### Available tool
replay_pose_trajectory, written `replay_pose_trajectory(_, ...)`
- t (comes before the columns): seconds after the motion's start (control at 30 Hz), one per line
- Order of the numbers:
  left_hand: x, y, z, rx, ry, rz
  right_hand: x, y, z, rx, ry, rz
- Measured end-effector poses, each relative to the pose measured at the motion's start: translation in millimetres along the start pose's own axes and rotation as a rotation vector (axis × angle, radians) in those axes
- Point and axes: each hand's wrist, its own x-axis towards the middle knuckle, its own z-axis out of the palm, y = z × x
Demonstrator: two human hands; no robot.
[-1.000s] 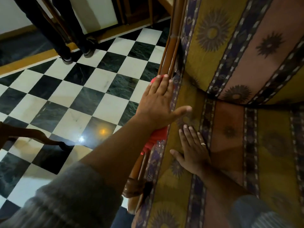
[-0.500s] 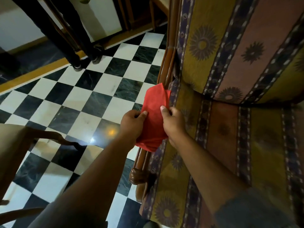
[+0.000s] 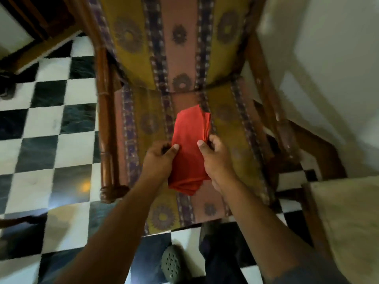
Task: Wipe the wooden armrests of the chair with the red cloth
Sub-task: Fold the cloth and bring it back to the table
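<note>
A folded red cloth [image 3: 189, 146] hangs above the middle of the chair's striped seat cushion [image 3: 229, 140]. My left hand [image 3: 159, 160] pinches its left edge and my right hand [image 3: 215, 158] grips its right edge. The chair's left wooden armrest [image 3: 105, 128] runs down the left side of the seat to a rounded end near the floor. On the right, the other wooden armrest [image 3: 272, 111] slopes down beside the wall. Neither hand touches an armrest.
Black and white checkered floor [image 3: 45, 124] lies to the left and below. A white wall [image 3: 332, 64] stands on the right. A beige cushioned chair [image 3: 346, 218] sits at the lower right. My grey shoe [image 3: 171, 263] shows at the bottom, dark wooden furniture [image 3: 41, 19] at top left.
Both hands lifted the red cloth off the left armrest and carried it rightward, over the middle of the seat. The view swung right, bringing the right armrest and wall into sight.
</note>
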Motion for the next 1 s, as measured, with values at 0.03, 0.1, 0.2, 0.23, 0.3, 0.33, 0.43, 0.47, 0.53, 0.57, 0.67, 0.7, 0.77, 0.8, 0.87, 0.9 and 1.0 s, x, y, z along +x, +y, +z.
replay_pose_trajectory(0.03, -8, 3, 17, 0.030, -0.040, 0.028, -4, 3, -22, 0.010, 0.040, 0.004)
replay_pose_trajectory(0.1, -25, 11, 56, 0.068, -0.132, 0.093, -15, 11, -69, 0.021, 0.120, 0.001)
replay_pose_trajectory(0.2, -51, 18, 119, 0.100, -0.306, 0.092, -36, 31, -140, 0.007, 0.232, 0.026)
replay_pose_trajectory(0.23, -61, 21, 139, 0.126, -0.361, 0.079, -43, 39, -163, 0.019, 0.261, 0.048)
replay_pose_trajectory(0.3, -85, 23, 192, 0.190, -0.470, 0.085, -63, 62, -216, 0.091, 0.341, 0.081)
replay_pose_trajectory(0.33, -91, 22, 205, 0.198, -0.494, 0.097, -69, 68, -228, 0.125, 0.366, 0.090)
replay_pose_trajectory(0.43, -134, 18, 286, 0.313, -0.623, 0.174, -101, 108, -303, 0.189, 0.545, 0.128)
replay_pose_trajectory(0.47, -151, 14, 312, 0.350, -0.678, 0.182, -113, 123, -327, 0.199, 0.599, 0.144)
replay_pose_trajectory(0.53, -182, 6, 358, 0.429, -0.763, 0.192, -136, 152, -367, 0.241, 0.679, 0.182)
replay_pose_trajectory(0.57, -205, 0, 394, 0.502, -0.831, 0.212, -153, 173, -398, 0.278, 0.742, 0.225)
replay_pose_trajectory(0.67, -250, -18, 457, 0.627, -0.958, 0.236, -185, 217, -450, 0.354, 0.838, 0.312)
replay_pose_trajectory(0.7, -260, -24, 473, 0.671, -0.979, 0.257, -193, 228, -463, 0.366, 0.861, 0.342)
replay_pose_trajectory(0.77, -282, -39, 511, 0.750, -1.034, 0.310, -211, 254, -491, 0.391, 0.904, 0.396)
replay_pose_trajectory(0.8, -291, -48, 530, 0.780, -1.066, 0.319, -218, 268, -505, 0.399, 0.927, 0.412)
replay_pose_trajectory(0.87, -309, -66, 566, 0.817, -1.124, 0.282, -231, 296, -528, 0.408, 0.968, 0.467)
replay_pose_trajectory(0.9, -316, -77, 583, 0.843, -1.144, 0.265, -236, 312, -537, 0.425, 0.991, 0.490)
replay_pose_trajectory(1.0, -319, -99, 608, 0.881, -1.163, 0.288, -236, 342, -545, 0.454, 1.019, 0.513)
